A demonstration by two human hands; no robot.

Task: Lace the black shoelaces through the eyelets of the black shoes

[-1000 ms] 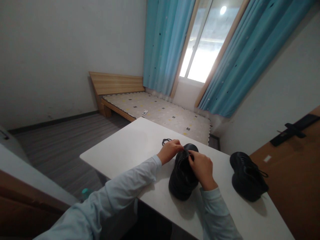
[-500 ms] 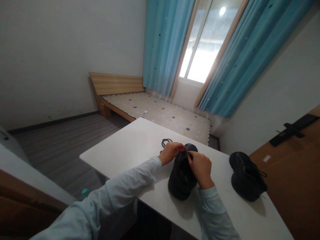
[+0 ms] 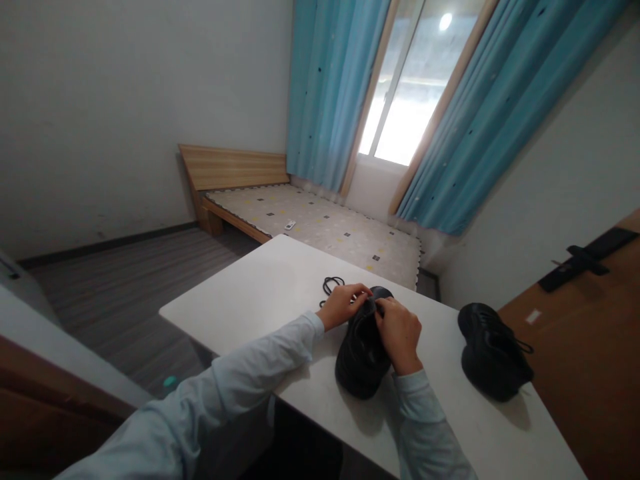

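A: Shoe first: what does it look like?

B: It is a matte black lace-up shoe (image 3: 361, 350) of smooth, leather-like material, with a rounded toe and a thick dark sole. It stands upright on the white rectangular table (image 3: 260, 293), near the middle of the surface, toe toward the far edge and heel toward the near edge.

A: And the hands?

B: The left hand (image 3: 341, 305) is curled, fingertips pinched at the shoe's upper front by the lacing. The right hand (image 3: 399, 333) is also curled, fingers closed on the same spot from the other side. What exactly they pinch is too small to tell.

A: Anything else?

B: A loose coiled black lace (image 3: 331, 285) lies just beyond the left hand. A second black shoe (image 3: 493, 360) sits well apart, toward the table's right edge.
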